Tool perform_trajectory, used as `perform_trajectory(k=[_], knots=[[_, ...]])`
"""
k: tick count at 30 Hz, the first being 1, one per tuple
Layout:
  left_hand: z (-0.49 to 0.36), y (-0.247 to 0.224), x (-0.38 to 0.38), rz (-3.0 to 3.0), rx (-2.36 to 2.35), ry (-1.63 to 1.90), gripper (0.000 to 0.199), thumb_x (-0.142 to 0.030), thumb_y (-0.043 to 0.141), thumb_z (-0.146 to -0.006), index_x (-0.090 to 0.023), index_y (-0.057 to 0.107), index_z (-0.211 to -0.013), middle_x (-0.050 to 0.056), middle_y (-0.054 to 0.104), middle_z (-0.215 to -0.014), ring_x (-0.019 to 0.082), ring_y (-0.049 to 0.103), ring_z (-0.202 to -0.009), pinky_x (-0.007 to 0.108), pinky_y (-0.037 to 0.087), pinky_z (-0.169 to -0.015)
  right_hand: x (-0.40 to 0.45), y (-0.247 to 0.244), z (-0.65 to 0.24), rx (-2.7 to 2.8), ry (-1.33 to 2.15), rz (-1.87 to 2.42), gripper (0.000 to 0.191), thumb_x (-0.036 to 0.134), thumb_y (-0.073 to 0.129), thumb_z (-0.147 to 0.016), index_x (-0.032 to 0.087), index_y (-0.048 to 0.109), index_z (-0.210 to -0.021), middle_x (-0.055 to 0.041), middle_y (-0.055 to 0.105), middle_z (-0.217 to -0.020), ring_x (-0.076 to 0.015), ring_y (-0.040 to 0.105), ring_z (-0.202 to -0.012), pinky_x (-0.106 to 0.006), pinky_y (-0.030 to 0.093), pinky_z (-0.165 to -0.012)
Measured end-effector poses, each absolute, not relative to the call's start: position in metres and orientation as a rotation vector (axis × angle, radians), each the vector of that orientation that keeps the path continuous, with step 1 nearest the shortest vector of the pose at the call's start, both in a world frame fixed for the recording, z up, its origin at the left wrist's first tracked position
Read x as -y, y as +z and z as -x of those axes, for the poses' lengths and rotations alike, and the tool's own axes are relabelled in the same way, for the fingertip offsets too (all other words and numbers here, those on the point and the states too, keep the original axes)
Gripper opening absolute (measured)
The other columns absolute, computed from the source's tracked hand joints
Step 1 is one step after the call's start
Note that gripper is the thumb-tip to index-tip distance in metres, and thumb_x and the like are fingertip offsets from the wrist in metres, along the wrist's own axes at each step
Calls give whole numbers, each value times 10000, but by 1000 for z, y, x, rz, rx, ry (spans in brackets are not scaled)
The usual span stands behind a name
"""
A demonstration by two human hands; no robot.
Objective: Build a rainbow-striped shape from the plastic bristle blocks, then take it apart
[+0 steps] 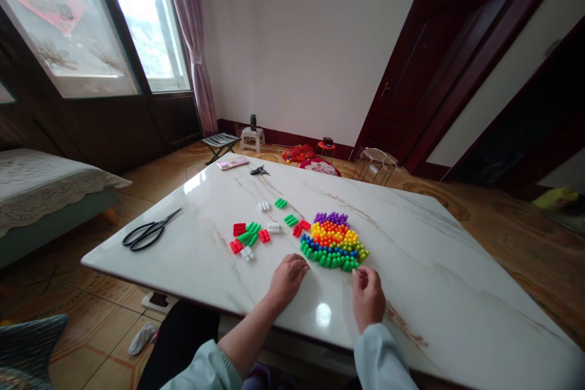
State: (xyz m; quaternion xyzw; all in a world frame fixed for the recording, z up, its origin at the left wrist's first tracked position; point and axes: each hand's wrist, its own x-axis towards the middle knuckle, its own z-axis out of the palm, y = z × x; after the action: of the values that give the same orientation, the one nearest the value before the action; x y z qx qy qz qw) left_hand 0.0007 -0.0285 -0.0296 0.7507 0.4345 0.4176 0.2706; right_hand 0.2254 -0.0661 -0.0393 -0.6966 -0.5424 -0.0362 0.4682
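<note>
A cluster of glossy bead-like plastic pieces (331,241) lies on the marble-look table, banded purple, orange, yellow, blue and green. At its near left corner is my left hand (289,279), fingers curled and pressed together; whatever they may hold is too small to make out. My right hand (368,297) pinches with thumb and forefinger at the near right end of the green row; I cannot tell what is between the fingertips. Left of the cluster lie small ribbed pieces in groups: green ones (249,233), red ones (264,236) and white ones (273,228).
Black-handled scissors (145,233) rest on the left of the table (439,292). Farther back lie a phone (232,163) and a small dark tool (259,170). Beyond the far edge stand a folding stool (221,142), a white stool (252,139) and a wire-framed seat (375,163).
</note>
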Motion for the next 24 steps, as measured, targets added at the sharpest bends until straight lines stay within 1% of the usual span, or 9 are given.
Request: perform_trajectory(k=[4,6,10,14,15,17,19,21,24], knots=[[0,-29,29,-2000,-1187,1150,193,-226,495,-887,-201,686,-877,59,667,-933,186,592,-919,317,478,-847,71,-31,-187,1879,81,1518,243,336,409,-929,218,576,-797,-33,644,-752,-158,606,-681,-247,412,-619],[0,-28,30,-1970,-1204,1168,182,-187,502,-866,-196,680,-901,57,666,-922,189,592,-920,325,477,-845,67,-30,-171,2078,80,1471,254,294,406,-926,222,577,-752,-17,650,-727,-149,609,-654,-242,374,-581],[-1,-29,34,-1895,-1222,1198,205,-124,506,-822,-195,677,-909,51,672,-905,184,602,-892,319,485,-816,60,-33,-158,2132,-44,1546,218,262,422,-908,219,581,-765,-1,661,-702,-134,595,-567,-248,299,-513],[7,-27,34,-1757,-1243,1292,223,-132,463,-840,-192,663,-917,49,687,-885,164,629,-808,294,507,-731,60,-37,-161,2160,-93,1531,231,268,406,-917,215,577,-771,-6,671,-733,-128,602,-576,-248,294,-520],[13,-26,33,-1729,-1297,1347,230,-135,448,-849,-192,656,-928,53,689,-901,169,633,-825,304,508,-743,60,-38,-161,2161,-104,1534,240,276,401,-921,215,576,-769,-8,672,-735,-127,601,-576,-249,293,-521],[32,-20,29,-1727,-1486,1478,242,-140,434,-859,-198,644,-965,69,680,-977,197,619,-933,354,492,-834,60,-40,-161,2159,-125,1544,250,287,396,-926,214,576,-769,-10,673,-735,-124,598,-570,-250,291,-521],[55,-13,23,-1798,-1735,1546,263,-153,443,-863,-214,629,-1037,81,645,-1092,232,563,-1070,420,425,-952,60,-40,-160,2156,-145,1551,247,286,396,-927,213,574,-772,-5,674,-734,-119,593,-560,-250,288,-521],[78,-9,15,-1861,-1960,1478,278,-199,474,-864,-221,606,-1108,86,615,-1162,255,517,-1136,443,386,-989,60,-40,-159,2156,-155,1552,242,279,394,-928,212,569,-775,2,672,-731,-114,592,-558,-248,289,-523],[102,-11,3,-1918,-2163,1238,423,-313,555,-830,-214,535,-1241,99,567,-1249,281,466,-1200,441,372,-995,60,-40,-159,2161,-162,1554,241,267,387,-933,209,563,-779,9,666,-732,-111,601,-569,-246,296,-527]])
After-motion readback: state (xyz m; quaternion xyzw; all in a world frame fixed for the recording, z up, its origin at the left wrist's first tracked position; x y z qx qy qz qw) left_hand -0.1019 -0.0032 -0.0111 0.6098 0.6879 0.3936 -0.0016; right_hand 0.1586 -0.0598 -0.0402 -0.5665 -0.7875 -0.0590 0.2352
